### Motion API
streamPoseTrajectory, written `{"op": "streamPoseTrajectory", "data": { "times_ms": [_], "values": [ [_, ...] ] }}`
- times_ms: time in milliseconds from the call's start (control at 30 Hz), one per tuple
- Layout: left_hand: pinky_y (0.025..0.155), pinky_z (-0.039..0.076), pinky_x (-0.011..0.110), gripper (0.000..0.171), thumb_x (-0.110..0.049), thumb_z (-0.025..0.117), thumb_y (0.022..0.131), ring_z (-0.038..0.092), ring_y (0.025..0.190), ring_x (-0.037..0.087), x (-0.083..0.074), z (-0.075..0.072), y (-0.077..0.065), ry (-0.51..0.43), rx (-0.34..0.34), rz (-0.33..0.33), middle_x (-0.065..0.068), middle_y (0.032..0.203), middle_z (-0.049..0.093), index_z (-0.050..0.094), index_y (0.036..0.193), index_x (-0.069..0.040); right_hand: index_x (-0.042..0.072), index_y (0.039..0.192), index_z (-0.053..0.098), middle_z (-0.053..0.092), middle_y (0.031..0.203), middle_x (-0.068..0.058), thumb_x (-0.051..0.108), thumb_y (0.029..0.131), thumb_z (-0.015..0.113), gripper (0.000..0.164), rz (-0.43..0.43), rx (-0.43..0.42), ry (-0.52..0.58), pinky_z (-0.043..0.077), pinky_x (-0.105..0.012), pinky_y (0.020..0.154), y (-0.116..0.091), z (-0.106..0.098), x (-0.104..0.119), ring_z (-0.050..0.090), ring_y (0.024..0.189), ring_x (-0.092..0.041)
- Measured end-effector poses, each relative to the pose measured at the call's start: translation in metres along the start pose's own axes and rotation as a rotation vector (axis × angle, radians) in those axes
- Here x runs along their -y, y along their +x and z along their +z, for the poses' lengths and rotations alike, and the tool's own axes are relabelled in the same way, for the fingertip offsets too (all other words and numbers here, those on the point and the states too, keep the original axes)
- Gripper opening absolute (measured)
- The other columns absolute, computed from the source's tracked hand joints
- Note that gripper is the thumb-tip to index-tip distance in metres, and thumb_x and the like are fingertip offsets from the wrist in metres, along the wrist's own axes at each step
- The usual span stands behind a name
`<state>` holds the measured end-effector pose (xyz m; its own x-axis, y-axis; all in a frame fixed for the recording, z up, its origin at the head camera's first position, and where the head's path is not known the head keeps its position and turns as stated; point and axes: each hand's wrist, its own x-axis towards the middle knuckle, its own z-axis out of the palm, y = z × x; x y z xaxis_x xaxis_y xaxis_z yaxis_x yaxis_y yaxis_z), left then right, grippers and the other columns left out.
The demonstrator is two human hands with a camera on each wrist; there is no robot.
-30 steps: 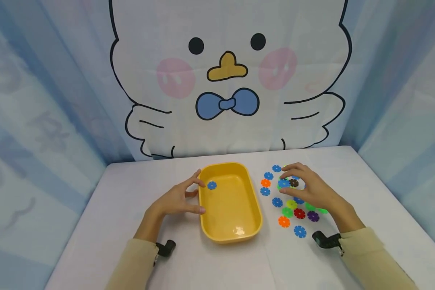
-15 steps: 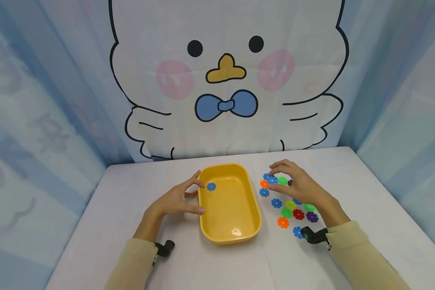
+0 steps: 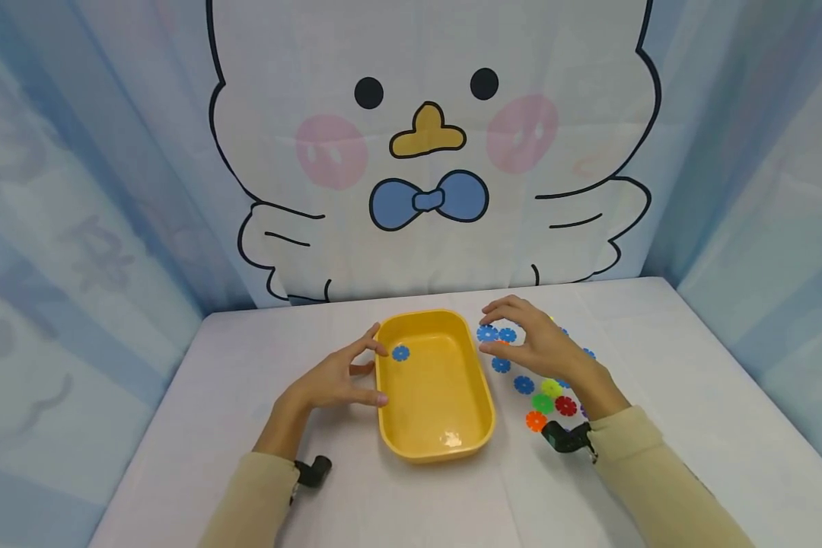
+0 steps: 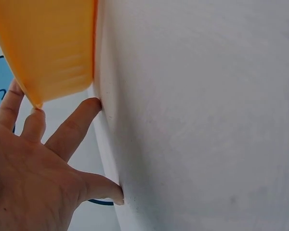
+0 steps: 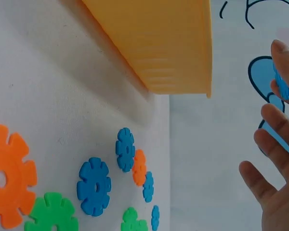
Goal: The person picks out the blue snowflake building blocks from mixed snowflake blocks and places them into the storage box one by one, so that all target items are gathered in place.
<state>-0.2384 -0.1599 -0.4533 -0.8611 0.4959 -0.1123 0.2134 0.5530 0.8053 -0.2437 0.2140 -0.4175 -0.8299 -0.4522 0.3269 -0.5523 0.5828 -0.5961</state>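
In the head view, my right hand pinches a blue snowflake disc between thumb and fingertip, above the table just right of the yellow tray. The right wrist view shows that disc at the right edge, with the other fingers spread. My left hand is at the tray's left side, its fairly straight, spread fingers touching the rim. One blue disc lies inside the tray near its far left corner. Several loose discs, such as a green disc and a red disc, lie under and around my right forearm, partly hidden.
The white table ends at a curtain with a cartoon bird print, and more curtains hang on both sides. Each wrist carries a small black camera, like the right one. An orange disc lies close to it.
My right hand has moved left with the blue disc, from over the scattered discs to near the tray's right rim. My left hand and the tray stay in place.
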Motion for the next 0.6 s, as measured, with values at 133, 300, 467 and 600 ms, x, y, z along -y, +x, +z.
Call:
{"op": "streamPoseTrajectory", "data": {
  "times_ms": [133,300,467,600],
  "values": [
    [0.111,0.048,0.049,0.068,-0.037,0.092,0.077,0.056,0.137,0.034,-0.002,0.001,-0.001,0.002,-0.006,-0.003,-0.011,0.173,0.008,0.054,0.132,-0.024,0.017,0.119,0.07,0.059,0.138,-0.005,0.033,0.089,0.082,0.036,-0.027,0.011,0.004,0.047,-0.06,0.109,0.005,0.0,0.001,0.052,0.132,-0.03],
    [0.111,0.047,0.048,0.069,-0.036,0.092,0.077,0.055,0.138,0.033,0.0,0.001,0.0,0.003,0.0,0.011,-0.009,0.173,0.008,0.053,0.133,-0.022,0.016,0.119,0.069,0.06,0.137,-0.009,0.029,0.089,0.082,0.035,-0.075,0.024,0.03,0.046,-0.058,0.11,0.014,0.002,0.005,0.052,0.131,-0.03],
    [0.112,0.046,0.047,0.071,-0.035,0.092,0.077,0.055,0.138,0.031,0.0,0.0,0.0,0.003,0.002,0.024,-0.011,0.173,0.008,0.052,0.134,-0.022,0.015,0.119,0.069,0.061,0.135,-0.008,0.031,0.089,0.082,0.036,-0.076,0.051,0.051,0.047,-0.057,0.11,0.024,0.006,0.013,0.053,0.129,-0.028],
    [0.113,0.045,0.047,0.071,-0.036,0.092,0.077,0.056,0.137,0.03,0.0,-0.002,-0.001,0.006,0.01,0.024,-0.012,0.172,0.008,0.052,0.134,-0.023,0.016,0.119,0.069,0.061,0.134,-0.006,0.033,0.089,0.082,0.036,-0.084,0.076,0.071,0.047,-0.053,0.112,0.032,0.01,0.019,0.054,0.128,-0.025]
  ]
}}
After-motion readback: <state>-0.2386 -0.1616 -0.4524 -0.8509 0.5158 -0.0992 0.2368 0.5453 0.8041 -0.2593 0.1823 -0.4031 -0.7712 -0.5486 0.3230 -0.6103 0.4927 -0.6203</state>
